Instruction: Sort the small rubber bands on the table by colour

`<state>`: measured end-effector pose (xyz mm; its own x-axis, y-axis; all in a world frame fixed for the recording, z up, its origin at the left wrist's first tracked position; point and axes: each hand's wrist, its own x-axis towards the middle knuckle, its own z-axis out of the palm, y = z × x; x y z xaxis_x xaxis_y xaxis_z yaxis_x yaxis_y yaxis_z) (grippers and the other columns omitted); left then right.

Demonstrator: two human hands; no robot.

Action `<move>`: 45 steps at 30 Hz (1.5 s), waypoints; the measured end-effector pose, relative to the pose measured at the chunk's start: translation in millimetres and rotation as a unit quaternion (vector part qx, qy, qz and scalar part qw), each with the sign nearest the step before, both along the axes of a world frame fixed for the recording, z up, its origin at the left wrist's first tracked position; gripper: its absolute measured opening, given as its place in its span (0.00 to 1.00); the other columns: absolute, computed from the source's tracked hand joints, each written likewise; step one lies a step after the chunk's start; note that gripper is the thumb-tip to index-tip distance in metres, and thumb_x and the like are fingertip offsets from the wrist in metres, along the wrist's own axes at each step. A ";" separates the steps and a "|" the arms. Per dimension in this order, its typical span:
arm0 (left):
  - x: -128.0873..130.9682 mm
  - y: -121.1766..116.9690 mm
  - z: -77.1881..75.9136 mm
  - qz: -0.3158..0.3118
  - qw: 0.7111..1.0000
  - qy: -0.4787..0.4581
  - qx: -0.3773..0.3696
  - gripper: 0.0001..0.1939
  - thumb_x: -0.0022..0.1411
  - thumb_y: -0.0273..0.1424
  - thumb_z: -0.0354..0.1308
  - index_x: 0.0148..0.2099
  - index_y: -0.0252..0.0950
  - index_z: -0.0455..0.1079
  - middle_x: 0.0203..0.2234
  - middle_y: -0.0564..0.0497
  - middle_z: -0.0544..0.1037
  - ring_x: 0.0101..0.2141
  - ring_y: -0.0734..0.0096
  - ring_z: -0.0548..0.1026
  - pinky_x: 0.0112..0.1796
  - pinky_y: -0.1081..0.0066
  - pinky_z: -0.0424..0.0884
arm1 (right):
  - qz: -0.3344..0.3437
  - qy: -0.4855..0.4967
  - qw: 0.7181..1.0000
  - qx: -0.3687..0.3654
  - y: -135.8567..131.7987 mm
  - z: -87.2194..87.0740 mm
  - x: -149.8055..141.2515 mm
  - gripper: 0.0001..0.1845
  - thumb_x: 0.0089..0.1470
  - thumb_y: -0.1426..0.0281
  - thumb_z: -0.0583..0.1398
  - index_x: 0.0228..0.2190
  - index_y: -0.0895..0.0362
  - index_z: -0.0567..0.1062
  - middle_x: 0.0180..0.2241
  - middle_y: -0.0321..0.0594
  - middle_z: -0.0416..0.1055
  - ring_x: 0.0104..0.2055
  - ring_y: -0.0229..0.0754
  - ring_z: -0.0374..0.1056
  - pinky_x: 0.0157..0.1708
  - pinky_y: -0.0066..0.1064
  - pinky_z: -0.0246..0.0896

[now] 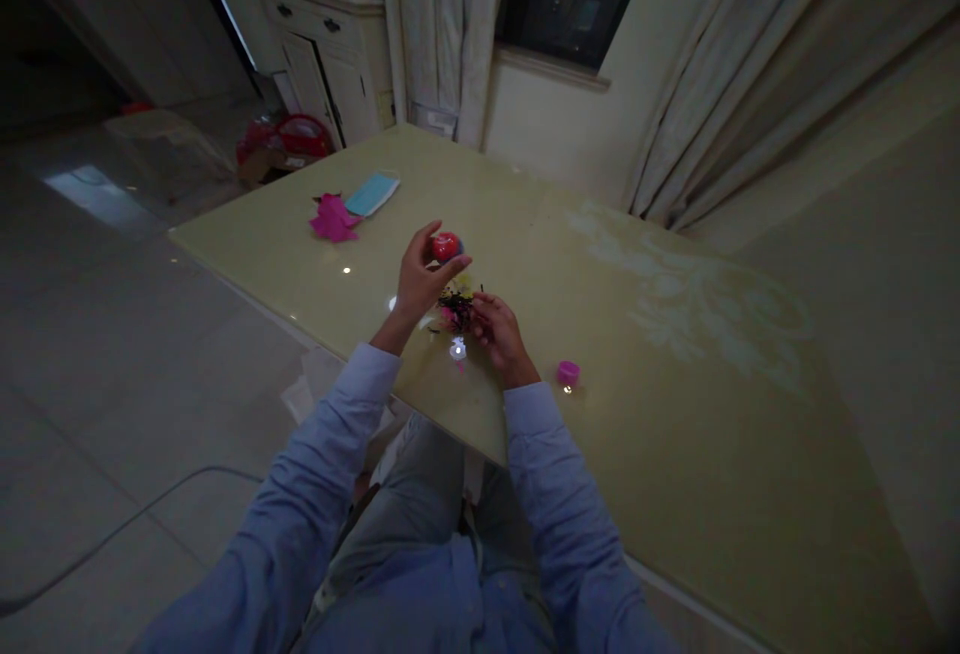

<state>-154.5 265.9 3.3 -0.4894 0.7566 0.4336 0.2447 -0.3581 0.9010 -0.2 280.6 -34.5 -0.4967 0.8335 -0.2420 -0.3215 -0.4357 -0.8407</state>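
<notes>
My left hand (421, 276) is closed around a small, round, shiny red and blue thing (447, 247), held between thumb and fingers just over the table. Below it lies a small heap of thin black pieces (455, 309), with pink and yellow bits among them. The fingertips of my right hand (498, 332) are pinched together at the right edge of this heap. What they hold, if anything, is too small to make out. Right of my right hand, a short, round pink cap-like thing (568, 372) rests on the table.
The glossy, pale yellow-green table (675, 454) reaches far to the right. Toward its far left lie a light blue face mask (373, 194) and a crumpled pink piece (334, 219). Behind stand a white cabinet (330, 64), curtains (442, 24) and a red basket-like thing (304, 134).
</notes>
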 end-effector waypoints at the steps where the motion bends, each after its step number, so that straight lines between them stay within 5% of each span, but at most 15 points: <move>1: 0.2 1.9 -0.4 0.017 1.000 -0.015 0.006 0.37 0.49 0.41 0.70 0.59 0.39 0.64 0.45 0.45 0.75 0.41 0.68 0.76 0.40 0.69 0.75 | 0.000 -0.001 1.000 0.004 0.0 -0.2 0.0 0.22 0.40 0.64 0.68 0.37 0.56 0.69 0.20 0.26 0.67 0.14 0.28 0.56 0.10 0.20 0.40; 5: 3.1 6.4 -1.1 0.061 0.998 -0.027 0.005 0.31 0.46 0.40 0.72 0.50 0.36 0.66 0.42 0.45 0.77 0.39 0.68 0.77 0.40 0.69 0.75 | -0.005 -0.018 1.000 0.021 0.4 -0.5 -1.0 0.21 0.42 0.64 0.66 0.39 0.55 0.69 0.20 0.26 0.67 0.15 0.29 0.55 0.11 0.20 0.40; 10: 8.6 6.0 -2.8 0.019 0.999 -0.025 -0.016 0.34 0.43 0.35 0.73 0.52 0.36 0.65 0.43 0.44 0.78 0.40 0.65 0.78 0.44 0.64 0.74 | -0.060 -0.031 0.994 0.090 -1.2 2.5 -4.0 0.21 0.45 0.63 0.65 0.41 0.54 0.69 0.20 0.26 0.65 0.16 0.30 0.54 0.14 0.22 0.45; 14: 10.7 4.5 -4.5 -0.036 0.999 0.002 -0.029 0.37 0.42 0.33 0.73 0.55 0.37 0.66 0.47 0.43 0.77 0.43 0.62 0.78 0.46 0.61 0.73 | -0.134 -0.036 0.959 0.247 -3.8 8.0 -2.2 0.12 0.46 0.63 0.66 0.25 0.56 0.69 0.22 0.29 0.64 0.22 0.31 0.58 0.24 0.25 0.56; 17: 10.9 3.1 -6.5 -0.078 0.996 0.012 -0.042 0.31 0.44 0.34 0.71 0.52 0.37 0.71 0.47 0.44 0.77 0.44 0.62 0.77 0.46 0.62 0.73 | -0.119 -0.070 0.945 0.296 -4.2 10.6 1.8 0.18 0.48 0.62 0.65 0.17 0.57 0.64 0.19 0.30 0.61 0.23 0.32 0.57 0.26 0.26 0.56; 22: 11.6 3.9 -14.1 -0.146 0.987 -0.061 -0.038 0.34 0.46 0.36 0.71 0.56 0.36 0.70 0.46 0.43 0.78 0.42 0.63 0.78 0.45 0.63 0.74 | -0.042 -0.074 0.965 0.249 -4.4 10.9 3.3 0.15 0.42 0.62 0.68 0.30 0.55 0.70 0.18 0.26 0.61 0.21 0.32 0.55 0.22 0.24 0.53; 26: 12.2 5.4 -19.4 -0.172 0.981 -0.081 -0.034 0.35 0.45 0.38 0.72 0.56 0.35 0.70 0.46 0.42 0.78 0.42 0.62 0.78 0.45 0.63 0.74 | -0.051 -0.078 0.970 0.226 -5.1 10.6 2.3 0.17 0.44 0.59 0.67 0.25 0.55 0.66 0.18 0.28 0.62 0.19 0.31 0.55 0.20 0.24 0.51; 30: 11.4 5.7 -21.1 -0.170 0.981 -0.089 -0.027 0.36 0.46 0.40 0.72 0.56 0.35 0.70 0.46 0.42 0.78 0.43 0.62 0.77 0.45 0.62 0.74 | -0.023 -0.068 0.974 0.217 -6.2 11.6 2.3 0.18 0.43 0.60 0.68 0.34 0.53 0.69 0.15 0.24 0.59 0.17 0.30 0.53 0.18 0.23 0.49; 35: 10.0 5.4 -22.6 -0.169 0.982 -0.086 -0.026 0.35 0.45 0.40 0.72 0.55 0.35 0.70 0.46 0.42 0.78 0.44 0.62 0.77 0.46 0.63 0.74 | -0.064 -0.050 0.972 0.221 -6.7 12.5 2.0 0.19 0.46 0.57 0.66 0.22 0.55 0.65 0.16 0.27 0.59 0.16 0.29 0.51 0.17 0.23 0.48; 39: 10.3 6.2 -24.7 -0.159 0.983 -0.092 -0.021 0.35 0.45 0.40 0.72 0.55 0.35 0.70 0.46 0.42 0.78 0.43 0.62 0.77 0.45 0.63 0.74 | -0.049 -0.064 0.974 0.213 -6.0 11.9 2.4 0.16 0.44 0.60 0.67 0.31 0.54 0.70 0.15 0.24 0.59 0.15 0.29 0.50 0.16 0.22 0.47; 45: 11.7 7.1 -27.3 -0.158 0.982 -0.104 -0.022 0.34 0.45 0.40 0.72 0.54 0.35 0.70 0.45 0.42 0.78 0.43 0.62 0.78 0.45 0.63 0.74 | -0.057 -0.061 0.976 0.200 -6.3 11.3 2.1 0.17 0.43 0.59 0.68 0.28 0.55 0.68 0.15 0.26 0.60 0.16 0.29 0.53 0.16 0.22 0.47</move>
